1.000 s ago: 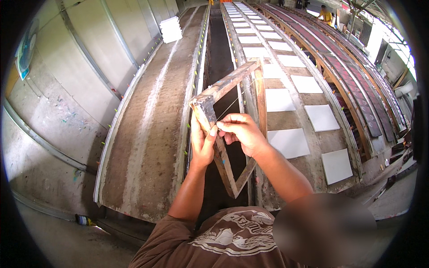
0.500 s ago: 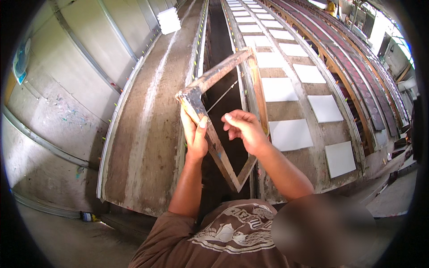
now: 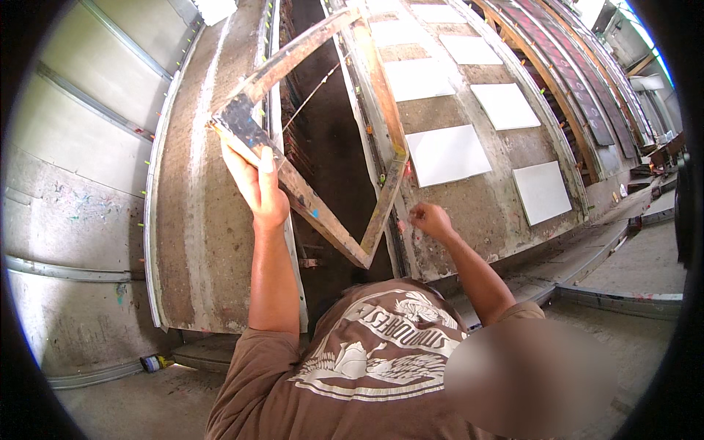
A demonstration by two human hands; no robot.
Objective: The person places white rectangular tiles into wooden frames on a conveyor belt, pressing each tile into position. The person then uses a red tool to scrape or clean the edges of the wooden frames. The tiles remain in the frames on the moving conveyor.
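My left hand [image 3: 257, 187] grips a wooden frame [image 3: 315, 205] by its left corner, thumb on the near side. The frame is paint-stained and tilted, held up over the dark gap between two long tables. Whether mesh is stretched across it I cannot tell. Apart from the frame, my right hand [image 3: 433, 221] hovers by the near end of the right table [image 3: 469, 227]. Its fingers are curled together, and what they may hold is hidden. Flat white sheets [image 3: 449, 154] lie in two rows on that table, several of them just beyond my right hand.
A long brown table [image 3: 180, 257] with a pale streak runs along the left, beside a panelled wall [image 3: 81, 198]. White material [image 3: 215, 9] is piled at its far end. More long tables [image 3: 579, 103] stand to the right. A small container [image 3: 154, 363] lies at lower left.
My right hand has moved away from the frame, down and right, its fingers curling closer. The frame, still in my left hand, appears higher and further left; the whole view has shifted too.
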